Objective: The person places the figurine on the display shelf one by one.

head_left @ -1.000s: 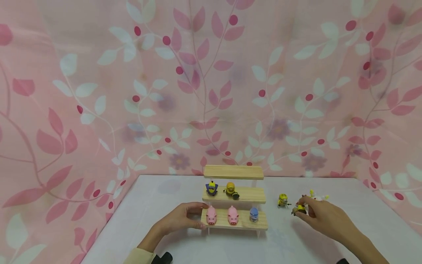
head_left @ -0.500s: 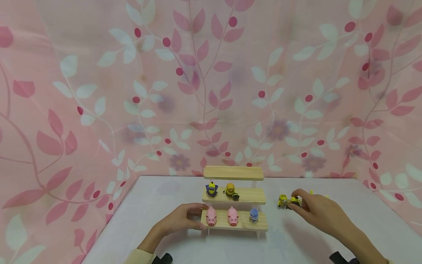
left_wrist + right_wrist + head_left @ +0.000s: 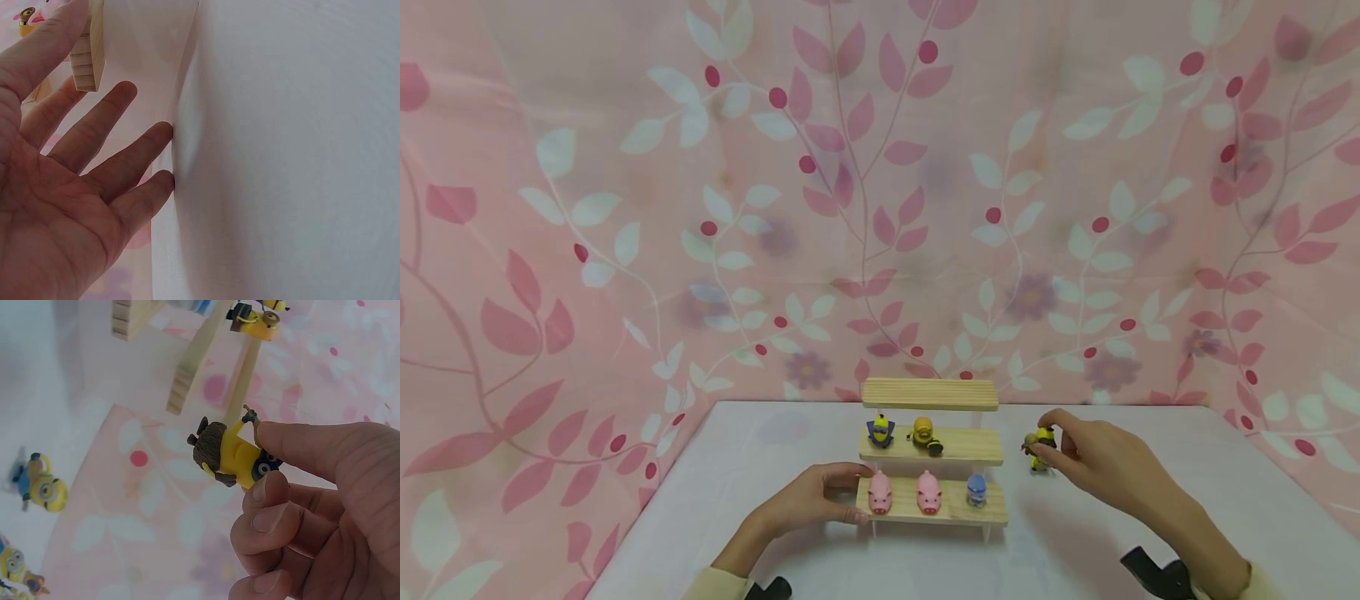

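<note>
At the left end of a three-tier wooden display stand (image 3: pixel 930 394), my left hand (image 3: pixel 812 502) holds the lowest board between thumb and fingers. In the left wrist view the thumb and index finger lie on either side of that board's end (image 3: pixel 87 65); the other fingers spread out. My right hand (image 3: pixel 1108 467) pinches a yellow minion figurine (image 3: pixel 240 456) with a brown lower part, its head end between thumb and fingers. This figurine is raised right of the stand. Another yellow minion figurine (image 3: pixel 1039 465) stands on the table just below it, partly covered.
Two pink pig figurines (image 3: pixel 880 493) and a small blue figurine (image 3: pixel 976 490) stand on the lowest board. A purple-caped minion (image 3: pixel 881 432) and a yellow minion (image 3: pixel 923 433) occupy the middle board. Another figurine (image 3: pixel 15 562) shows at the right wrist view's edge. Floral cloth (image 3: pixel 925 208) hangs behind.
My right hand has moved left with the minion figurine, lifting it somewhat toward the stand and over the standing minion. The left hand stays on the stand.
</note>
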Motion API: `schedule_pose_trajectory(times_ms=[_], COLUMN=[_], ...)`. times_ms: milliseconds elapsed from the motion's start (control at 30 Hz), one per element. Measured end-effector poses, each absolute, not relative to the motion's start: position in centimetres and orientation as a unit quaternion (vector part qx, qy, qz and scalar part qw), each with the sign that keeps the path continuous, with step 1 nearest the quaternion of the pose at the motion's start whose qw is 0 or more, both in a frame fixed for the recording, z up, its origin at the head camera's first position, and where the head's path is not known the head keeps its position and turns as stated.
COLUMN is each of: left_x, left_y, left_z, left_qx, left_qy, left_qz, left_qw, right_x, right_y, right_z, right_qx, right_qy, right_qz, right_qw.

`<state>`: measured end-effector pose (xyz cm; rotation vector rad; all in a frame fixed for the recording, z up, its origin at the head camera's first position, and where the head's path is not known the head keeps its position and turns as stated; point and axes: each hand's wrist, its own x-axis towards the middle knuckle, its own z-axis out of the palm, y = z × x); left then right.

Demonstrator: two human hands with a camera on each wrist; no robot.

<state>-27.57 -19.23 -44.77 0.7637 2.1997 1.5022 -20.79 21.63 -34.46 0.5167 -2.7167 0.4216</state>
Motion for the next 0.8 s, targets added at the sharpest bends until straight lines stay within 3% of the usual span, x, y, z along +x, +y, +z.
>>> schedule_pose_trajectory(times_ms=[400,800], left_x=[-27.5,-27.6], left_y=[-19.2,-19.3], left_z=[-44.9,-44.8], left_qx=[0.264,0.273], left_qy=[0.78,0.777], left_qz=[0.535,0.536], left_qw=[0.186,0.185], right_x=[-22.1,-23.9], right_y=[18.7,16.5], right_z=[-33.3,-33.3], right_qx=[0.225,0.226], right_qy=[-0.946,-0.952], right_qz=[0.152,0.158], right_qw=[0.177,0.135])
